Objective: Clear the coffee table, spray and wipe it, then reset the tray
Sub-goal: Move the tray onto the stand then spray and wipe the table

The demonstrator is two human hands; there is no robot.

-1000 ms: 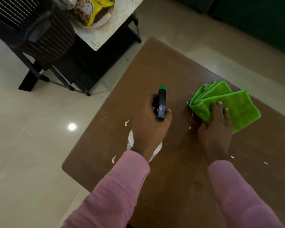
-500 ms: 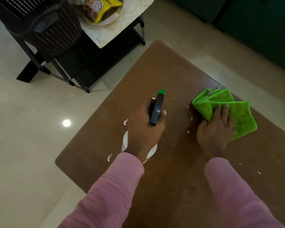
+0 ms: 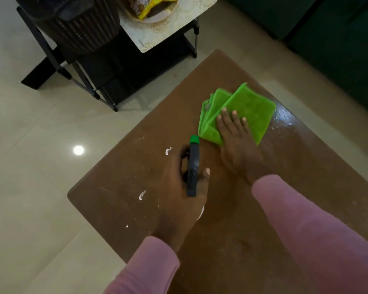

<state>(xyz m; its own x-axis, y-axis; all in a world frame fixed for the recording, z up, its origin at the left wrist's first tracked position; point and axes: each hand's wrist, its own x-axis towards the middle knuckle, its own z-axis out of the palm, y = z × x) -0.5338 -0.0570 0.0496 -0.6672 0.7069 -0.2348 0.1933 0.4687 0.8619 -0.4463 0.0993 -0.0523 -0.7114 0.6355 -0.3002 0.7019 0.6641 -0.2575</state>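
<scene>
The brown coffee table [image 3: 232, 240] fills the lower right, scuffed with white marks. My left hand [image 3: 179, 200] is wrapped around a spray bottle [image 3: 193, 166] with a dark head and green nozzle, held just above the tabletop; its white body is mostly hidden under my hand. My right hand [image 3: 236, 143] lies flat, fingers spread, pressing a folded green cloth [image 3: 246, 109] onto the table further back. A wet sheen [image 3: 285, 122] shows on the wood right of the cloth.
A side table [image 3: 157, 30] with a pale patterned top stands beyond the far corner, holding a tray with a yellow snack packet [image 3: 149, 11]. A dark ribbed basket [image 3: 81, 24] sits beside it. Tiled floor lies left; dark green furniture [image 3: 338, 39] at right.
My right hand has slid the green cloth away from me across the table. The spray bottle in my left hand has stayed roughly in place.
</scene>
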